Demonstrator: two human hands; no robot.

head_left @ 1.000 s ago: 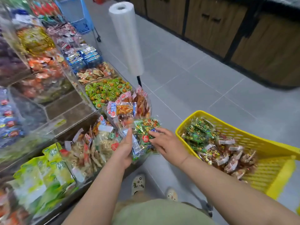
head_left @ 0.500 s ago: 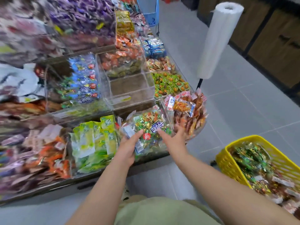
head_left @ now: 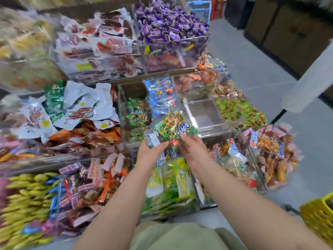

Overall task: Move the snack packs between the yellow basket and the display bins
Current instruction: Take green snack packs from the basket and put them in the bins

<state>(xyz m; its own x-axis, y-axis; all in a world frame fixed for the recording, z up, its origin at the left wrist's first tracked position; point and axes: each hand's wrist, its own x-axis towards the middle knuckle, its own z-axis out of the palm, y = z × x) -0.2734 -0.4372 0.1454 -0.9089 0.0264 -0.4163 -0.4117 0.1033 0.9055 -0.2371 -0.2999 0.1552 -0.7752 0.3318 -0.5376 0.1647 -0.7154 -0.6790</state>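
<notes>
Green foil sweets fill the clear snack pack [head_left: 170, 129] at the middle of my feed. It is held up over the display bins [head_left: 126, 112], just in front of the acrylic compartment of matching green and blue packs. The left hand [head_left: 150, 154] grips the pack's lower left corner, thumb across its white label. The right hand [head_left: 193, 150] pinches the right side, fingertips on the blue print (so both hands are clamped on the one pack, close together). Purple sweets [head_left: 169, 22] heap the top tier. The yellow basket [head_left: 318, 216] shows at the lower right corner, blurred and well apart from the pack. A white roll of plastic bags [head_left: 310, 83] stands at the right edge.
</notes>
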